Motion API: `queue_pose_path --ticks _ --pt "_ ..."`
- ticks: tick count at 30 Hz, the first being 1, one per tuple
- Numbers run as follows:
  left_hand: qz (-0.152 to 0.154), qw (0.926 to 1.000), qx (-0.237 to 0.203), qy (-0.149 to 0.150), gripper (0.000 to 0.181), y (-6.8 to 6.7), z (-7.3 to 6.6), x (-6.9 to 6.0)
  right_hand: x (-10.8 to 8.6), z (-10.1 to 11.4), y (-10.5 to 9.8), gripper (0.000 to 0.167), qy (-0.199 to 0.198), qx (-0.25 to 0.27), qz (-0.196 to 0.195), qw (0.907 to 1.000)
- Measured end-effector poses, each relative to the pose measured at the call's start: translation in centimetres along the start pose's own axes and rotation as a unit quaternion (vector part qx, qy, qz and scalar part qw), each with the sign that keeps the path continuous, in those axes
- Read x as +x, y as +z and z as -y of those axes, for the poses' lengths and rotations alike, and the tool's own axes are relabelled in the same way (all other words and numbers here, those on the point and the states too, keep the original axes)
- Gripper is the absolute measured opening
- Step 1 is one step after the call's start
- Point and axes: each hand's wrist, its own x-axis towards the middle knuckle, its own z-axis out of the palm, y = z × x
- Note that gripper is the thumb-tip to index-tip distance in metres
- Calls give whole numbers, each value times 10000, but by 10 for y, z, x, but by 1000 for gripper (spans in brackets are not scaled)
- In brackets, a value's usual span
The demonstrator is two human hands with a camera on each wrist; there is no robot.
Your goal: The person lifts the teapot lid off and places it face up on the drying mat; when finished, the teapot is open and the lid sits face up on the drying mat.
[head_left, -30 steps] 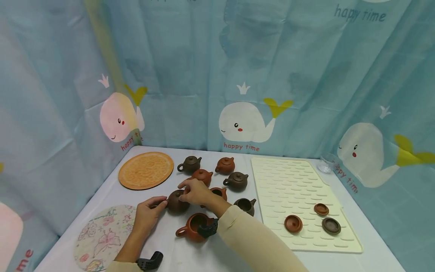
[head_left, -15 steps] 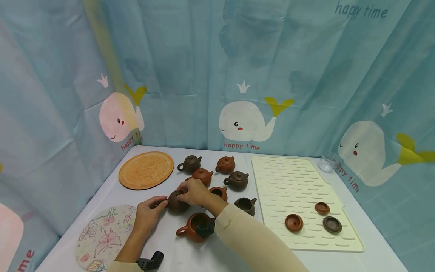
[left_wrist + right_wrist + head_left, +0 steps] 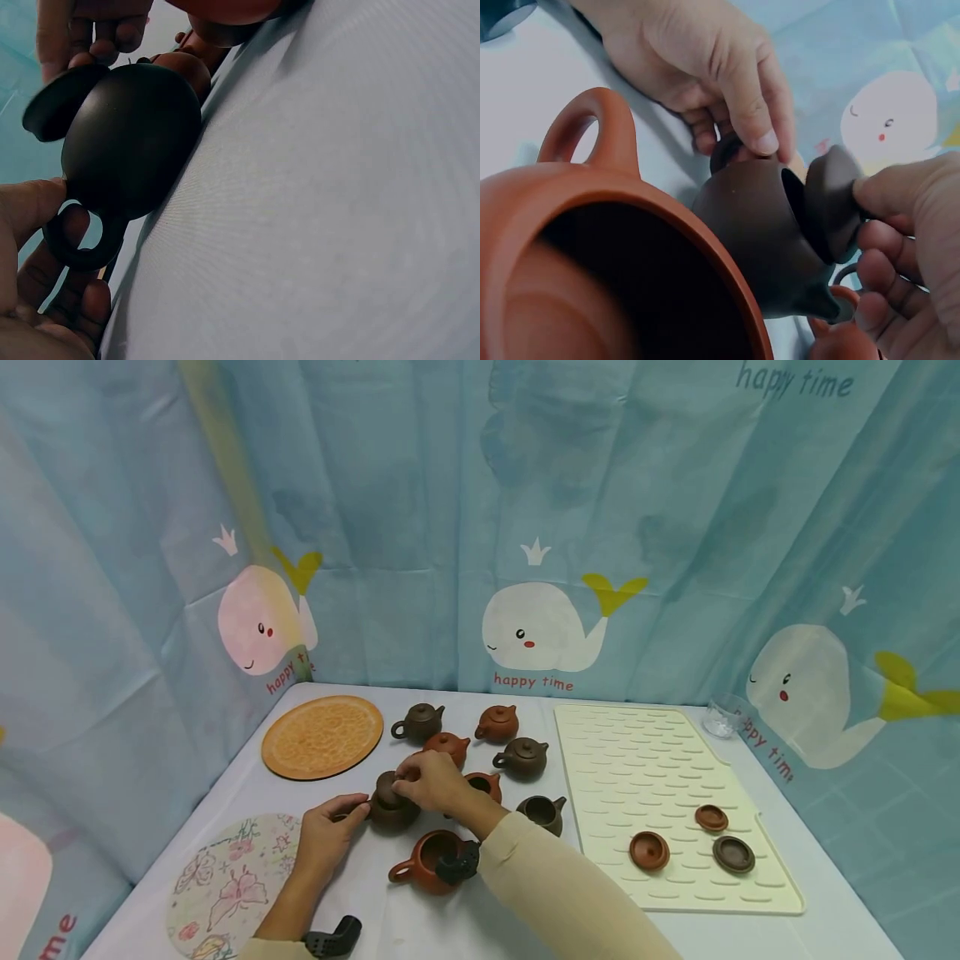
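A dark brown teapot (image 3: 393, 817) stands on the white table, its mouth partly uncovered. My left hand (image 3: 330, 831) pinches its ring handle (image 3: 84, 255) between thumb and fingers. With thumb and fingertips my right hand (image 3: 435, 783) holds the teapot's dark lid (image 3: 834, 201), tilted up and just off the rim. In the right wrist view the dark opening shows between lid and pot. Close by, under my right wrist, is a lidless reddish-orange teapot (image 3: 427, 870). Another open reddish teapot (image 3: 483, 783) is partly hidden behind my right hand.
Several lidded teapots, including a brown one (image 3: 522, 758), stand behind. An open dark teapot (image 3: 543, 814) is near the cream mat (image 3: 630, 760), which bears a reddish lid (image 3: 648, 852) and two others. An orange round mat (image 3: 322, 737) and a floral mat (image 3: 232, 885) lie left.
The lid, on the teapot before, is now lifted and tilted in my right hand, leaving a gap at the rim. My left hand stays at the handle.
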Motion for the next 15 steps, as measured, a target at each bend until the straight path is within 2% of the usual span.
queue_pose_path --ticks 7,10,13,15 --pt "33 10000 69 -29 19 1 0 1 -5 0 -5 5 289 597 -428 9969" --pt "7 10000 70 -45 18 1 -1 0 -8 0 -5 4 490 1097 -526 9914" --pt "-25 10000 75 -37 18 2 -2 -1 -12 0 -6 4 696 1967 -567 9763" --pt "-26 10000 56 -34 18 1 -3 -1 -15 0 -8 5 786 2684 -625 9581"
